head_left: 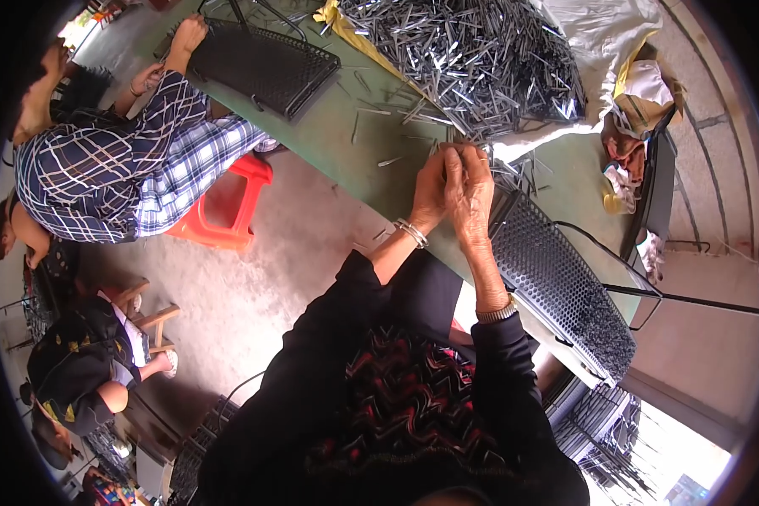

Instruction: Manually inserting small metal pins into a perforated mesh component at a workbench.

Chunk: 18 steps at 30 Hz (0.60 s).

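Note:
My left hand point(431, 191) and my right hand point(469, 187) meet over the green table point(346, 160), at the near edge of a big heap of slim, shiny dark pieces point(481, 63). Their fingers are bent and pressed together; whatever lies between the fingertips is too small or hidden to make out. Beside my right hand rests a black perforated rack point(548, 249). Its holes look bare over much of its length, while small dark pieces stand packed at the end nearer me point(603, 337).
Across the table's left end, a person in a checked shirt point(93, 169) works over another black rack point(261, 67). A red stool point(228, 211) stands by that person. Another seated person point(80, 363) is at lower left. White sacking point(607, 42) and cloths point(624, 169) lie at right.

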### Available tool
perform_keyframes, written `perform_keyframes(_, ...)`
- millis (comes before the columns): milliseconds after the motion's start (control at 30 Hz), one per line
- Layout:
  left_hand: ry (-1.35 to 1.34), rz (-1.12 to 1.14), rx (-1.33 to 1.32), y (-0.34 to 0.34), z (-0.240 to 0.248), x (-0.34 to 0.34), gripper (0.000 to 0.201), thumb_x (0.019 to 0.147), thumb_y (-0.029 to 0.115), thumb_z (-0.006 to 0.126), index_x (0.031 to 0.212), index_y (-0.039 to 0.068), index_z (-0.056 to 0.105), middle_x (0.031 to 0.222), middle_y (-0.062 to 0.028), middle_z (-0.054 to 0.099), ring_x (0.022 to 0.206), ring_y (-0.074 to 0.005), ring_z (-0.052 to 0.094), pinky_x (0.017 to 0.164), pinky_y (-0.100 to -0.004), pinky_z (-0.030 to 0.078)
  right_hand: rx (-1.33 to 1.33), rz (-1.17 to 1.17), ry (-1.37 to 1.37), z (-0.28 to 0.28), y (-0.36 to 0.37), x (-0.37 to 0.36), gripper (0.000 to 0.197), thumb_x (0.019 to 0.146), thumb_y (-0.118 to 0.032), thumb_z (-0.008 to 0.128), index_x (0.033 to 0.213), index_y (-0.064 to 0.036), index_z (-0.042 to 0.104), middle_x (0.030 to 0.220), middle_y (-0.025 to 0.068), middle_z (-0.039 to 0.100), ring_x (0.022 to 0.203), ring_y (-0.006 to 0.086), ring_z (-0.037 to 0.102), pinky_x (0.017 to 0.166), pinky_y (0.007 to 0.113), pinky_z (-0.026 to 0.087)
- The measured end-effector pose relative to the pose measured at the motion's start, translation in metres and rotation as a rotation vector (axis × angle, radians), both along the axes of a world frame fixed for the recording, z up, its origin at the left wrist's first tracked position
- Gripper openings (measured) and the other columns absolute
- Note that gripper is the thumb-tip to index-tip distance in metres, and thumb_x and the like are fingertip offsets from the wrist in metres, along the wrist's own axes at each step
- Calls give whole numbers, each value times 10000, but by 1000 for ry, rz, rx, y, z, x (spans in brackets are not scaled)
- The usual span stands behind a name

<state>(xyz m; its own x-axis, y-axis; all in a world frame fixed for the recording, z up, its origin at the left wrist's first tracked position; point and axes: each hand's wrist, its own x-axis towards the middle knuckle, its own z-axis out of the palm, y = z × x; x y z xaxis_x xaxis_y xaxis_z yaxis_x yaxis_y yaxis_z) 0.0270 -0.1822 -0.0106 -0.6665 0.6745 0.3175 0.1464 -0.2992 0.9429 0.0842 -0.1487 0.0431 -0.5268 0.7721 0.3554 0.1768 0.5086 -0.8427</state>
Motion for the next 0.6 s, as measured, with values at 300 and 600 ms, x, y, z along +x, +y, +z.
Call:
perform_keyframes(300,-17,65,-116,4,-27,0,278,838,217,685,1004,22,577,796,-157,644,704,-212,634,650,-340,500,-258,-50,250,3,-8,4,262,966,-222,561,1087,-11,658,1161,152,635,987,192,597,845,304,476)
perform_keyframes(600,-1082,-430,-16,23,7,-12,223,887,240,682,929,28,629,706,-28,629,559,-120,571,488,-264,448,-211,-51,377,31,41,0,361,997,-269,506,1225,-8,611,1213,98,634,1167,158,533,1033,300,359)
